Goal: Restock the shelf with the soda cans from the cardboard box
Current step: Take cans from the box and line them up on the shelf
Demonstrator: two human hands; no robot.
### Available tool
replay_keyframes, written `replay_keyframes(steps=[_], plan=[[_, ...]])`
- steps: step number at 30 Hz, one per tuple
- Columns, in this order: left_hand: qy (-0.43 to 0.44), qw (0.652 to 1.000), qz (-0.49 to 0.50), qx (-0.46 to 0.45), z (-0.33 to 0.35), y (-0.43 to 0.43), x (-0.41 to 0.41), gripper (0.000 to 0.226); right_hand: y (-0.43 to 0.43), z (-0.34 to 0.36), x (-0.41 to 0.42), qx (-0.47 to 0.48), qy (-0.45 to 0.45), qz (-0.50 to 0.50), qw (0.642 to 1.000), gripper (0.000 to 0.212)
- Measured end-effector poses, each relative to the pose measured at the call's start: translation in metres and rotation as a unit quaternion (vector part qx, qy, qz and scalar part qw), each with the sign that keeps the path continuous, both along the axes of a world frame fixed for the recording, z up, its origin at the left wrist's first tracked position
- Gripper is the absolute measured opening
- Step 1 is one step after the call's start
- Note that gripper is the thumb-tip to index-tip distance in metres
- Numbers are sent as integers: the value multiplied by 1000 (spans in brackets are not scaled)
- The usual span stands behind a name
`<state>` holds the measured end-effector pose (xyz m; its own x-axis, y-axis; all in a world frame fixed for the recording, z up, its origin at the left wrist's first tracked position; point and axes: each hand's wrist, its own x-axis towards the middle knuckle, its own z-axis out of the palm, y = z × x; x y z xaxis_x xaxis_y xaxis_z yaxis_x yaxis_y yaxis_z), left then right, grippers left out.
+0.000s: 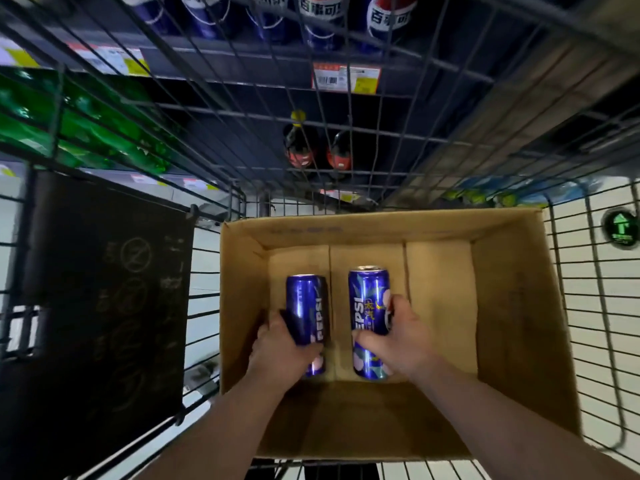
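An open cardboard box (516, 306) sits in a wire cart. Inside it my left hand (277, 344) grips a tall blue Pepsi can (306, 303), and my right hand (398, 341) grips a second blue Pepsi can (367, 299). Both cans point away from me, above the box floor. No other cans show in the box. Beyond the cart stands the dark shelf (242, 60), with blue Pepsi bottles (320, 19) on an upper level and two dark bottles (318, 147) lower down.
The wire cart (588, 306) surrounds the box on all sides. A black panel (100, 299) with faint symbols lies to the left in the cart. Green bottles (79, 129) fill the shelf at the left. Price tags (346, 77) hang on the shelf edges.
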<state>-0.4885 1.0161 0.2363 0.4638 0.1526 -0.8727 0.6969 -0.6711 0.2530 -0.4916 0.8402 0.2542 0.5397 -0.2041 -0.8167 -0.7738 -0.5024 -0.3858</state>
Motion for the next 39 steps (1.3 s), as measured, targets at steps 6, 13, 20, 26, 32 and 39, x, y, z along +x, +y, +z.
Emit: replay_keyframes(steps=[6,13,20,26,32,39], plan=[[-9,999,19,-33,-20,-32,-7,77,-29,-5,-11,-9,1,-22,1000,53],[-45,992,97,-72,6,-31,-7,70,-26,12,-22,-2,-18,-34,999,59],[-165,973,123,-101,134,3,8,49,2,120,4,11,-128,-36,991,44],[-306,927,168,-136,277,28,17,48,35,250,29,55,-263,-5,963,41],[-430,865,203,-157,398,64,7,49,74,375,40,101,-380,59,918,41],[-523,783,283,-183,502,138,-17,61,148,487,37,187,-468,103,858,36]])
